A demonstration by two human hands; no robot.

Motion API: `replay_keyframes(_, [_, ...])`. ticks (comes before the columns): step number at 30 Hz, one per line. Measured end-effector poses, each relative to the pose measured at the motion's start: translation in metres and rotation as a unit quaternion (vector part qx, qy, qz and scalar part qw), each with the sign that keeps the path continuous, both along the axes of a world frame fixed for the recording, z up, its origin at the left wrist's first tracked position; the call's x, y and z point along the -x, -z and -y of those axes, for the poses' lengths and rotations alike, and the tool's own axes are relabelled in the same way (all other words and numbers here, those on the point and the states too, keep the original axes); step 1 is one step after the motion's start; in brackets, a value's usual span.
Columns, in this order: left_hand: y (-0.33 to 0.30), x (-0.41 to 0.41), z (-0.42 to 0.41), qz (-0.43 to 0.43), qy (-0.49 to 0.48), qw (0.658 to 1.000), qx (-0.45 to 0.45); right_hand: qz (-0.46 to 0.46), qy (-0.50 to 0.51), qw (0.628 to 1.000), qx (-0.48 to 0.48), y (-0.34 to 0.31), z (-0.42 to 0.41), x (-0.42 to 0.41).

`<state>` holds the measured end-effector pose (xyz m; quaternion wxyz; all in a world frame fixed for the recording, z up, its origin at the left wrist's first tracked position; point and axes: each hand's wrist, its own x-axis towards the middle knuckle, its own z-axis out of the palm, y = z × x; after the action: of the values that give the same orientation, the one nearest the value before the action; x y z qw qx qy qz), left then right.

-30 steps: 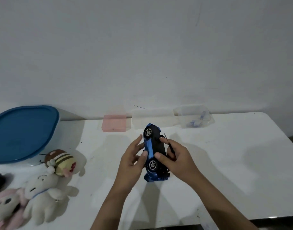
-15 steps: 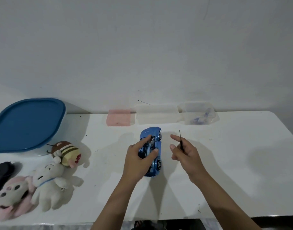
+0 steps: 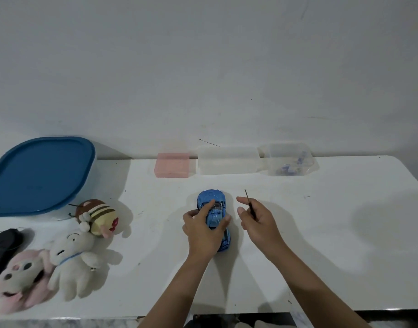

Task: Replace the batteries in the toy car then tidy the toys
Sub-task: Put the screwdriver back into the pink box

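- Head view: the blue toy car [image 3: 212, 209] stands on its wheels on the white table [image 3: 321, 233], near the middle, nose pointing at the back wall
- The left hand [image 3: 203, 229] lies over the car's rear half, fingers and thumb curled round the roof and sides, grasping it
- The right hand [image 3: 257, 223] is just beside the car and apart from it, pinching a thin dark screwdriver [image 3: 250, 204] whose tip points up and away
- Along the back edge sit a pink box [image 3: 172, 165], a clear box [image 3: 228, 160] and a clear tub [image 3: 288, 159] with small blue bits inside; whether those are batteries I cannot tell
- At the left are a blue-lidded bin [image 3: 40, 174], a striped plush bee [image 3: 98, 216], a white plush dog [image 3: 73, 259], a pink plush [image 3: 16, 278] and a black object [image 3: 5, 241] I cannot identify
- The car looks light, hard and glossy, so likely slippery on the roof and free to roll; the flanks between the wheels seem the surest hold
- Small parts such as the windscreen frame look fragile, so squeeze gently
- The battery cover is presumably underneath, hidden in this view
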<state>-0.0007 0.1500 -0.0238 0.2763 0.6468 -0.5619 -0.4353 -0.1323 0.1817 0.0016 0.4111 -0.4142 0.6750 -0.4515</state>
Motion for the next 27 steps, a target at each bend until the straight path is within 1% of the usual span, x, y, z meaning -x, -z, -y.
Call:
replay_keyframes(2, [0.000, -0.003, 0.002, 0.004, 0.015, 1.000, -0.015, -0.007, 0.011, 1.000, -0.015, 0.004, 0.007, -0.004])
replay_keyframes(5, [0.002, -0.016, 0.010, -0.038, 0.014, 0.999, -0.018, -0.036, 0.014, 0.999, -0.017, 0.005, 0.016, -0.008])
replay_keyframes(7, [0.001, -0.028, 0.020, -0.056, -0.019, 0.998, -0.009, -0.058, 0.002, 0.998, -0.013, 0.004, 0.024, -0.010])
replay_keyframes(9, [-0.002, -0.043, 0.036, -0.055, -0.075, 0.996, 0.013, -0.070, -0.012, 0.997, -0.014, 0.000, 0.035, -0.014])
replay_keyframes(10, [-0.004, -0.052, 0.046, -0.053, -0.102, 0.993, 0.027, -0.064, -0.014, 0.998, -0.014, -0.003, 0.042, -0.016])
replay_keyframes(13, [-0.009, -0.073, 0.079, -0.046, -0.155, 0.985, 0.068, -0.005, -0.026, 1.000, -0.004, -0.015, 0.066, -0.030])
replay_keyframes(14, [-0.010, -0.079, 0.090, -0.038, -0.162, 0.983, 0.079, -0.016, -0.043, 0.999, 0.008, -0.017, 0.075, -0.036])
replay_keyframes(17, [-0.005, -0.094, 0.123, -0.005, -0.148, 0.984, 0.100, -0.098, -0.111, 0.988, 0.052, -0.020, 0.107, -0.053])
replay_keyframes(21, [0.002, -0.104, 0.155, 0.008, -0.062, 0.994, 0.091, -0.201, -0.198, 0.957, 0.065, -0.017, 0.154, -0.073])
replay_keyframes(24, [0.005, -0.111, 0.173, 0.023, 0.001, 0.996, 0.084, -0.284, -0.256, 0.922, 0.065, -0.008, 0.182, -0.085])
replay_keyframes(27, [0.009, -0.116, 0.183, 0.020, 0.010, 0.997, 0.078, -0.358, -0.294, 0.885, 0.057, 0.007, 0.201, -0.091])
